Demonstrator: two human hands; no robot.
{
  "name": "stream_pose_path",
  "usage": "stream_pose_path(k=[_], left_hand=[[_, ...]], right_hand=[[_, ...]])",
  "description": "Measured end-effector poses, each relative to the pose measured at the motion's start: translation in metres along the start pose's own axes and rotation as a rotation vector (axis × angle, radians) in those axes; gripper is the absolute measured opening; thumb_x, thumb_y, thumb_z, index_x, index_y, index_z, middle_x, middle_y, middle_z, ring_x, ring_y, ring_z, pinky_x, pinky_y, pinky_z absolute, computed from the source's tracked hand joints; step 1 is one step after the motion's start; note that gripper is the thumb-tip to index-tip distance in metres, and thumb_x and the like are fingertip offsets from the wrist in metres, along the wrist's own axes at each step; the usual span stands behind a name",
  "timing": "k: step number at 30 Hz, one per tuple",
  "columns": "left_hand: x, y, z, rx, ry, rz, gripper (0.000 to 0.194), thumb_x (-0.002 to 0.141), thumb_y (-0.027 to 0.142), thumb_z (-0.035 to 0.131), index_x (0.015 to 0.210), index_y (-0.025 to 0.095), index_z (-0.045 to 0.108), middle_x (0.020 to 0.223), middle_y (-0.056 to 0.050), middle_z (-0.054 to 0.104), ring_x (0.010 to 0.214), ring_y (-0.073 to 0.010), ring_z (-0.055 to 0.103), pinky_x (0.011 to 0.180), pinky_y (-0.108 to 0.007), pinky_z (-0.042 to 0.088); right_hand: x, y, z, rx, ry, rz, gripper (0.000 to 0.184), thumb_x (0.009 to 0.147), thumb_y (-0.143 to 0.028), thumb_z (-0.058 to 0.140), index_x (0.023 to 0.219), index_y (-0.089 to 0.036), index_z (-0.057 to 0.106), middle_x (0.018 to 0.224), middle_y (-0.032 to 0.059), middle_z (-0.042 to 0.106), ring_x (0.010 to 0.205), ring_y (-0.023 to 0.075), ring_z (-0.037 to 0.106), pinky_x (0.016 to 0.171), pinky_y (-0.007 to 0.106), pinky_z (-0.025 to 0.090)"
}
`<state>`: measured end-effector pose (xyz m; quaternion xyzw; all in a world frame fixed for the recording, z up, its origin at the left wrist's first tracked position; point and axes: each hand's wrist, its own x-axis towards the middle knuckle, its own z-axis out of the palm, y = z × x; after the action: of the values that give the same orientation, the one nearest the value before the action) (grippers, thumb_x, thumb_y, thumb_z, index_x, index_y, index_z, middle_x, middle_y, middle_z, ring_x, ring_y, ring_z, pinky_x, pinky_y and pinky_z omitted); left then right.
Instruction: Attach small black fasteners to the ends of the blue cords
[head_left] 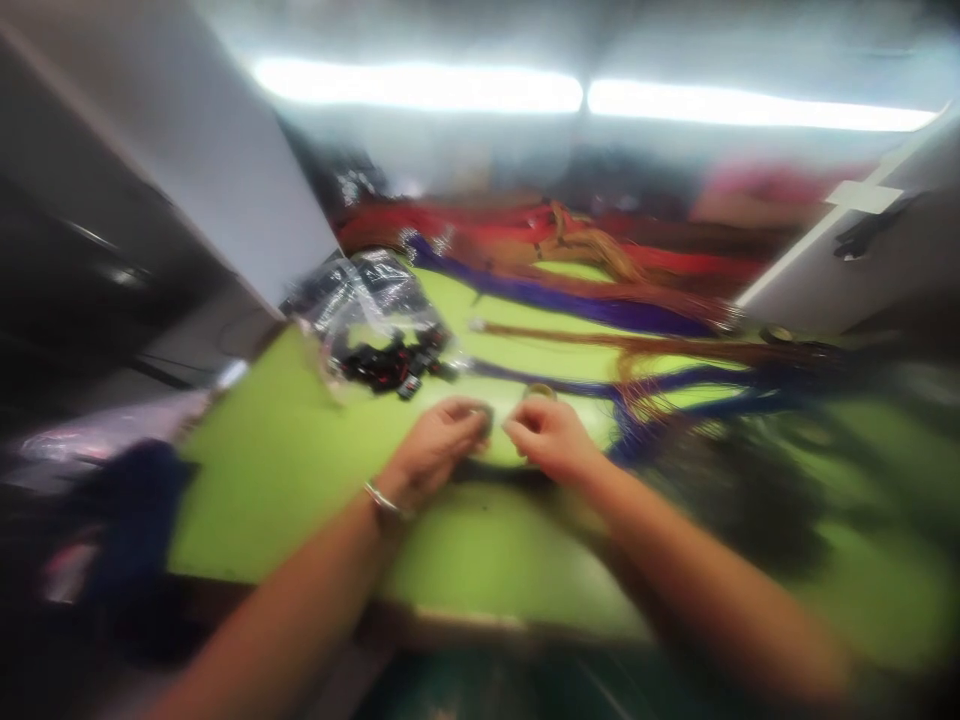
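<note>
Above the green tabletop (pixel 255 470), my left hand (pixel 442 440), with a metal bracelet (pixel 386 498) at its wrist, is closed on a small dark piece (pixel 486 420) at its fingertips. Blur hides what kind of piece it is. Facing it across a narrow gap, my right hand (pixel 551 435) has its fingers curled in a pinch; anything inside them is hidden. Just behind the right hand lies a roll of tape (pixel 540 391), partly covered by it. A bundle of blue wires (pixel 540 378) runs behind both hands.
A clear plastic bag (pixel 375 290) with black connectors (pixel 394 362) lies at the left. Brown wires (pixel 555 335), purple wires (pixel 570 300) and red wires (pixel 450 215) stretch across the back. Panels border the table, including a white left panel (pixel 247 180). A dark blurred heap (pixel 742 490) sits right.
</note>
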<state>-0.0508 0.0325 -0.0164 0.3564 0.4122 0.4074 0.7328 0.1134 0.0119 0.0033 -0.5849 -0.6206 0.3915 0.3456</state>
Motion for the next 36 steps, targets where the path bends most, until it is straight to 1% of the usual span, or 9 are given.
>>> stream_pose_path(k=[2, 6, 10, 18, 23, 27, 31, 34, 36], left_hand=[[0.000, 0.000, -0.001, 0.004, 0.001, 0.001, 0.034, 0.057, 0.025, 0.081, 0.083, 0.011, 0.063, 0.071, -0.002, 0.062, 0.054, -0.0069, 0.056, 0.052, -0.020, 0.044], [0.000, 0.000, -0.002, 0.038, 0.015, 0.024, 0.035, 0.059, 0.027, 0.080, 0.085, 0.013, 0.062, 0.070, -0.001, 0.062, 0.056, -0.0086, 0.058, 0.052, -0.020, 0.045], [-0.001, -0.001, -0.001, 0.103, 0.018, 0.059, 0.035, 0.060, 0.027, 0.079, 0.087, 0.014, 0.062, 0.068, 0.000, 0.062, 0.055, -0.0098, 0.059, 0.054, -0.022, 0.046], [0.001, -0.010, 0.003, 0.125, -0.005, 0.077, 0.032, 0.060, 0.026, 0.078, 0.084, 0.014, 0.062, 0.067, -0.001, 0.064, 0.054, -0.0107, 0.059, 0.053, -0.023, 0.047], [0.003, -0.016, 0.002, 0.110, -0.038, 0.059, 0.030, 0.061, 0.028, 0.078, 0.082, 0.013, 0.062, 0.068, -0.002, 0.064, 0.055, -0.0099, 0.059, 0.053, -0.022, 0.047], [0.002, -0.011, 0.003, 0.098, 0.008, 0.058, 0.033, 0.062, 0.030, 0.078, 0.084, 0.012, 0.061, 0.071, -0.002, 0.064, 0.056, -0.0096, 0.059, 0.055, -0.023, 0.048], [-0.001, -0.003, 0.004, 0.078, 0.041, 0.050, 0.034, 0.061, 0.032, 0.078, 0.084, 0.012, 0.062, 0.068, -0.001, 0.062, 0.056, -0.0096, 0.059, 0.056, -0.023, 0.048], [-0.002, -0.002, 0.003, 0.074, 0.021, 0.027, 0.035, 0.061, 0.033, 0.078, 0.083, 0.011, 0.062, 0.068, -0.001, 0.060, 0.055, -0.0097, 0.059, 0.054, -0.023, 0.047], [-0.002, -0.003, 0.002, 0.078, 0.000, 0.009, 0.036, 0.061, 0.034, 0.078, 0.083, 0.011, 0.061, 0.069, -0.002, 0.060, 0.055, -0.0102, 0.059, 0.053, -0.023, 0.046]], right_hand=[[0.000, -0.001, -0.001, -0.001, -0.008, 0.020, 0.017, 0.069, -0.021, 0.052, 0.053, -0.016, 0.051, 0.046, -0.0048, 0.048, 0.043, 0.0050, 0.043, 0.043, 0.017, 0.036], [0.000, -0.006, -0.003, 0.106, -0.097, 0.211, 0.017, 0.069, -0.022, 0.051, 0.053, -0.017, 0.047, 0.040, -0.0075, 0.041, 0.035, 0.0053, 0.040, 0.036, 0.017, 0.036], [0.001, -0.005, -0.001, 0.159, -0.107, 0.261, 0.016, 0.068, -0.025, 0.053, 0.056, -0.017, 0.048, 0.041, -0.0079, 0.040, 0.035, 0.0058, 0.041, 0.036, 0.018, 0.039], [0.001, 0.011, 0.008, -0.120, 0.035, -0.101, 0.015, 0.070, -0.019, 0.050, 0.055, -0.017, 0.048, 0.053, -0.0039, 0.049, 0.052, 0.0072, 0.040, 0.050, 0.020, 0.031], [0.001, 0.018, 0.014, -0.135, 0.037, -0.116, 0.015, 0.071, -0.018, 0.049, 0.057, -0.017, 0.048, 0.053, -0.0039, 0.049, 0.052, 0.0074, 0.039, 0.050, 0.020, 0.029], [0.002, 0.011, 0.006, -0.150, -0.013, -0.102, 0.017, 0.074, -0.023, 0.050, 0.059, -0.016, 0.052, 0.055, -0.0034, 0.050, 0.053, 0.0077, 0.040, 0.051, 0.020, 0.031], [0.024, -0.005, -0.014, -0.281, -0.090, -0.089, 0.022, 0.078, -0.032, 0.052, 0.066, -0.016, 0.059, 0.059, -0.0011, 0.056, 0.056, 0.0093, 0.045, 0.055, 0.021, 0.034], [0.057, -0.009, -0.020, -0.550, -0.080, -0.132, 0.016, 0.076, -0.027, 0.054, 0.073, -0.017, 0.065, 0.071, 0.0033, 0.063, 0.063, 0.0116, 0.050, 0.059, 0.023, 0.034], [0.079, -0.005, -0.018, -0.726, -0.061, -0.085, 0.015, 0.074, -0.025, 0.055, 0.076, -0.016, 0.066, 0.077, 0.0068, 0.065, 0.064, 0.0130, 0.051, 0.058, 0.024, 0.033]])
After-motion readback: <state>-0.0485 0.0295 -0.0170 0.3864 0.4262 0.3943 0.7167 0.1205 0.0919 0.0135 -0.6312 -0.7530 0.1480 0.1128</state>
